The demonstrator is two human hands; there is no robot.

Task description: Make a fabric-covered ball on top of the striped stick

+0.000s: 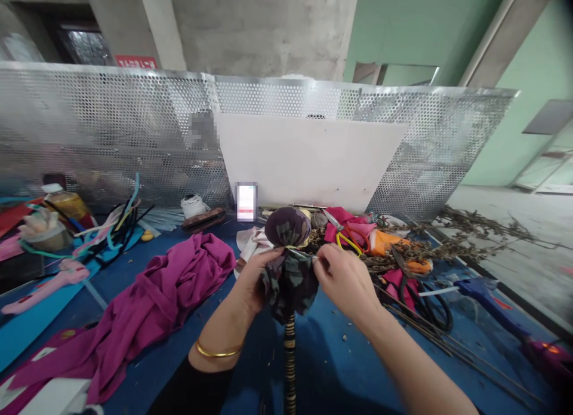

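A round head wrapped in dark camouflage cloth (287, 227) sits on top of an upright stick (290, 355) banded in dark and tan. Below the head the cloth is gathered into a neck, and its loose end hangs like a skirt (293, 286). My left hand (255, 280) is closed around the left side of this gathered cloth, thumb at the neck. A thin pale string (296, 249) shows at the neck and runs toward my right hand (342, 277), whose fingers are pinched together at the cloth's right side. Its fingertips partly hide the string's end.
Magenta cloth (179, 277) lies crumpled at left, near a pink glue gun (67, 277). At right are yellow-and-red-handled scissors (347, 236), black scissors (416, 295), dried stems (483, 236) and a blue glue gun (492, 307). A white board (313, 158) stands behind.
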